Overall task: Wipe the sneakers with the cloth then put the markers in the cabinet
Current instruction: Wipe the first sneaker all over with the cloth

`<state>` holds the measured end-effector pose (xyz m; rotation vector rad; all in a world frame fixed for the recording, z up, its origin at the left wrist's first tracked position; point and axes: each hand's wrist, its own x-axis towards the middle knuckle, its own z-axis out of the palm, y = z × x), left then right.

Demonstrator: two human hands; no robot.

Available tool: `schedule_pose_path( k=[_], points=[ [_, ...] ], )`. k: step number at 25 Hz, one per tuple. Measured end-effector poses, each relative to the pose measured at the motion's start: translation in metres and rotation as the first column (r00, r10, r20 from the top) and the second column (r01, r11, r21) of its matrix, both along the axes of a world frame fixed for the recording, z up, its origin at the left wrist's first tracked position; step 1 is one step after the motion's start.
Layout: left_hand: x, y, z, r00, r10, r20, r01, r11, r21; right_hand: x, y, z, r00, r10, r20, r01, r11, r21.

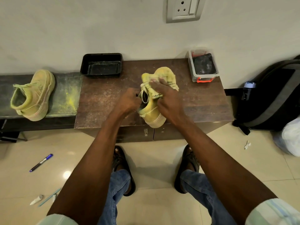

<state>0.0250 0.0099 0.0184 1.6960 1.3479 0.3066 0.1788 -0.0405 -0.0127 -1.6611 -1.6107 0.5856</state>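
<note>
A yellow-stained sneaker [151,113] stands on top of the low brown cabinet [103,98], heel toward me. My left hand [129,103] grips its collar at the left side. My right hand [165,98] presses a yellow-stained cloth [165,75] onto the shoe's upper, fingers spread over the cloth. A second yellow-stained sneaker [34,95] rests on the dark bench at the left. A blue marker [41,162] lies on the tiled floor at the lower left.
A black tray [101,65] and a clear plastic box [203,66] with orange clips stand at the cabinet's back by the wall. A black backpack [272,95] and a white bag [292,137] sit on the floor at right. Small tubes [37,199] lie lower left.
</note>
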Motion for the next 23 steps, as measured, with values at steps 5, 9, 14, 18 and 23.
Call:
schedule_pose_path(
  k=[5,9,14,18,23],
  points=[
    [-0.005,-0.001,-0.004,1.000,-0.024,0.021,0.024,1.000,-0.010,0.034,0.001,-0.013,0.937,-0.350,0.004,0.350,0.935,-0.048],
    [-0.003,-0.001,-0.004,0.983,0.182,0.034,-0.182,0.983,-0.005,-0.002,-0.009,-0.002,0.990,-0.101,-0.095,0.106,0.993,0.043],
    [-0.007,0.009,-0.009,0.892,0.444,0.089,-0.434,0.894,-0.115,0.014,-0.007,-0.013,0.998,-0.055,-0.030,0.055,0.998,0.002],
    [-0.011,0.015,-0.011,0.867,0.494,0.060,-0.482,0.864,-0.148,-0.017,-0.029,-0.011,0.997,0.049,0.067,-0.051,0.998,0.025],
    [-0.015,0.017,-0.009,0.853,0.521,0.022,-0.511,0.843,-0.168,-0.001,-0.035,-0.024,0.992,-0.009,0.128,0.011,1.000,-0.017]
  ],
)
